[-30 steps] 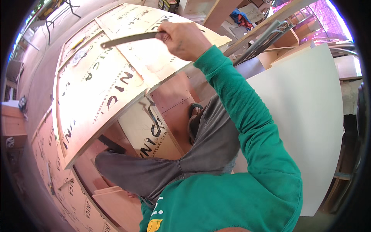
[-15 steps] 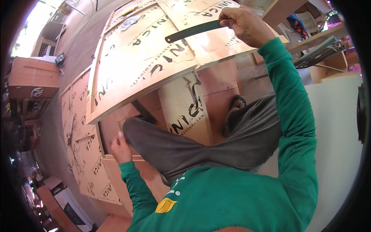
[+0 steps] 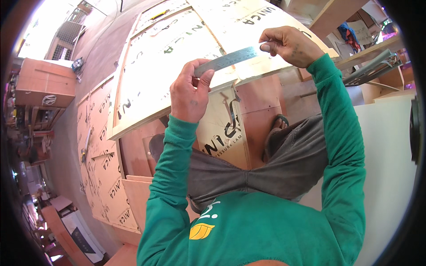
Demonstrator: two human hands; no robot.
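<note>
Both hands grip a flat metal ruler (image 3: 230,57) with markings on its pale face, held above a framed plywood panel (image 3: 155,80) printed with dark lettering. My left hand (image 3: 190,93) has thumb and fingers closed on the ruler's left end. My right hand (image 3: 290,46) pinches its right end, near the panel's right part. Below the panel's near edge are my bent legs (image 3: 248,168) in grey trousers and a sandalled foot (image 3: 278,122) on reddish boards (image 3: 262,95).
A printed board (image 3: 100,186) stands at the left. Wooden cabinets (image 3: 46,82) are beyond it on the concrete floor (image 3: 73,177). A small yellow tool (image 3: 157,14) lies on the panel's far part. A white curved board (image 3: 386,159) is at my right, with timber pieces (image 3: 333,15) and clutter behind.
My left hand has risen from beside my knee to grip the ruler's left end. The ruler has turned from its dark side to its pale, marked face. The view has swung leftward.
</note>
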